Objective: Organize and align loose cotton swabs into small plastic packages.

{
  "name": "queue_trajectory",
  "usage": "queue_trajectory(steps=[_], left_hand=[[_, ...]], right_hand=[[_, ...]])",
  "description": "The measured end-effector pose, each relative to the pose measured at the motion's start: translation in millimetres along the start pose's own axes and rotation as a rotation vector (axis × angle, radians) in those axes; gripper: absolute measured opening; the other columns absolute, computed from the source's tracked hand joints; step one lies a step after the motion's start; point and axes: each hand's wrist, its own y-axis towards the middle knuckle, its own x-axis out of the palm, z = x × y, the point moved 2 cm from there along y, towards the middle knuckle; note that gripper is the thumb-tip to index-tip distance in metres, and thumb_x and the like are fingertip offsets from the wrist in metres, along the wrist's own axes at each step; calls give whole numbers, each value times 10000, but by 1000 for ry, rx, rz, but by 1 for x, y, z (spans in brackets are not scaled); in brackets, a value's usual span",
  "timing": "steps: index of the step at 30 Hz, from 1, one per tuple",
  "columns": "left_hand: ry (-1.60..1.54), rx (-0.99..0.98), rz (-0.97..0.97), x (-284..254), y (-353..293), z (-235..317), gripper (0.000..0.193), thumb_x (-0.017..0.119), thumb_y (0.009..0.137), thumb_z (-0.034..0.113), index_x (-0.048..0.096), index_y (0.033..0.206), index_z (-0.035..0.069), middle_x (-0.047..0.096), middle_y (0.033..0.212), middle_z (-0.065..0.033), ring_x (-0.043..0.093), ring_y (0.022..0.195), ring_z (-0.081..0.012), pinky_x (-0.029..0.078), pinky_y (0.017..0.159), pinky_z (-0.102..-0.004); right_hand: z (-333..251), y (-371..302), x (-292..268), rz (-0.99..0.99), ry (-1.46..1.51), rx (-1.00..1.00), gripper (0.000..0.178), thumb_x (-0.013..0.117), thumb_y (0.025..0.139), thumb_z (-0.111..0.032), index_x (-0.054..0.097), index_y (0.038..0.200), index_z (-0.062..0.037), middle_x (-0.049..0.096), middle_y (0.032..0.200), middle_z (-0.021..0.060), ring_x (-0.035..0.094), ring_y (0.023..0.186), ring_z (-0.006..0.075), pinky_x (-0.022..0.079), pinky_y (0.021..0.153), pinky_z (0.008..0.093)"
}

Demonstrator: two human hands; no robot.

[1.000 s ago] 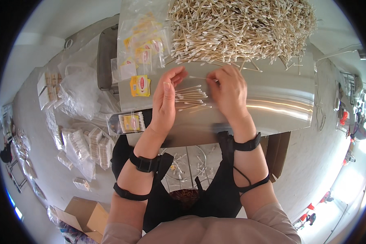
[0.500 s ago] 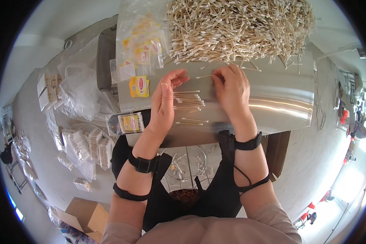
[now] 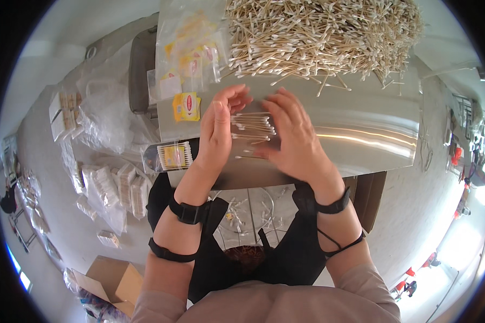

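On the metal table lies a small row of cotton swabs [image 3: 253, 126], set side by side with their white tips toward the right. My left hand [image 3: 219, 126] stands on edge at the row's left end, fingers curved and thumb apart, gripping nothing. Spread over the right end is my right hand [image 3: 293, 134], slightly blurred, its thumb and fingers apart around the swabs. A loose swab [image 3: 243, 157] lies just below the row, partly hidden near the right thumb. Beyond the hands rises a large heap of cotton swabs [image 3: 323, 40].
Yellow printed cards [image 3: 187, 106] and clear plastic bags [image 3: 196, 54] lie at the table's left. A filled swab pack [image 3: 175, 156] sits by my left wrist. Bagged bundles [image 3: 116, 188] and an open cardboard box [image 3: 110, 280] are on the floor to the left.
My right hand has come down and left from the heap's near edge, leaving its pinch and spreading over the row. The swab it held is no longer distinct. My left hand stays nearly put.
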Motion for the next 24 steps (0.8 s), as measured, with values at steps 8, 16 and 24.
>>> queue_trajectory(steps=[8, 16, 24], left_hand=[[11, 53, 21, 1, 2, -2, 603, 222, 1080, 452, 502, 1322, -24, 572, 1287, -152, 573, 1190, -246, 431, 1025, -365], [35, 27, 43, -3, 3, -2, 711, 179, 1051, 548, 447, 1362, -32, 516, 1378, -178, 461, 1324, -282, 296, 1152, -417], [-48, 78, 36, -2, 7, -4, 713, 184, 1053, 542, 422, 1383, -44, 468, 1425, -190, 409, 1367, -291, 241, 1186, -430]], right_hand=[[-9, -25, 31, -166, -372, -76, 848, 705, 793, -437, 407, 1453, 4, 363, 1545, 135, 321, 1445, 298, 235, 1186, 504], [7, -1, 32, -147, -434, -178, 717, 650, 852, -432, 461, 1442, -71, 401, 1535, 72, 344, 1437, 241, 224, 1191, 500], [3, -5, 25, -196, -393, -182, 683, 633, 872, -449, 462, 1454, -136, 389, 1544, 62, 338, 1441, 241, 201, 1199, 509]])
